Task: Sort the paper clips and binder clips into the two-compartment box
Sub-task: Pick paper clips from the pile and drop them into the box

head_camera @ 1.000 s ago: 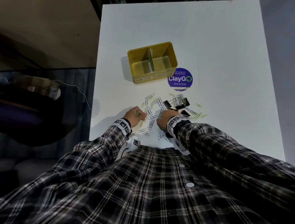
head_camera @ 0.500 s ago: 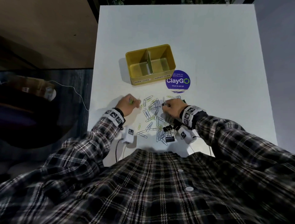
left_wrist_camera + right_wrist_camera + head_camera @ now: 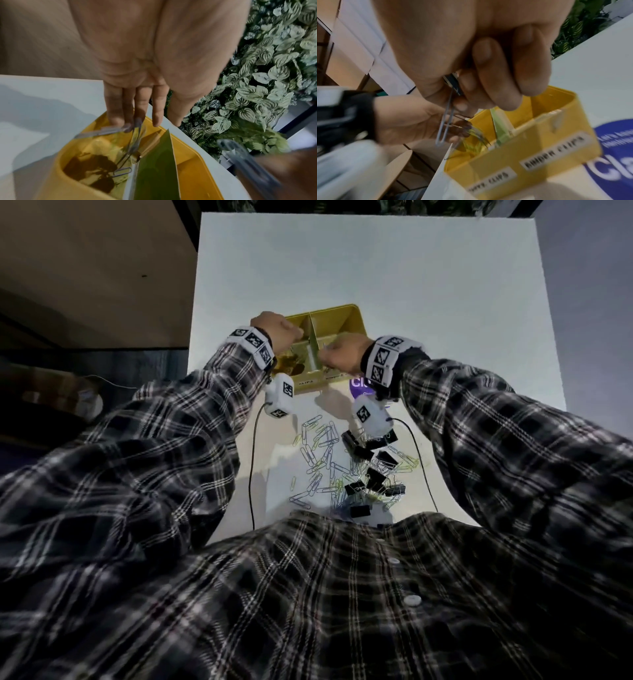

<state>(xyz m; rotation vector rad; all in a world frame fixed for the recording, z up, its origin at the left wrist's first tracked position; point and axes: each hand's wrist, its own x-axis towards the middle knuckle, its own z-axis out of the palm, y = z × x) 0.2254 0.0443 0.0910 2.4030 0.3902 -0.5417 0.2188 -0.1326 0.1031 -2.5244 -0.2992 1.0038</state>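
Head cam looks steeply down from above the near edge of the white worktop [image 3: 411, 285], facing its far edge. L wrist cam, very close, looks along the left hand [image 3: 154, 54] into the yellow box [image 3: 56, 180]. R wrist cam, equally close, faces the box's labelled front wall. All three share the box.

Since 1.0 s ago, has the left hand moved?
Yes. The left hand went from the clip pile up the table to the yellow box, and is now over its left compartment.
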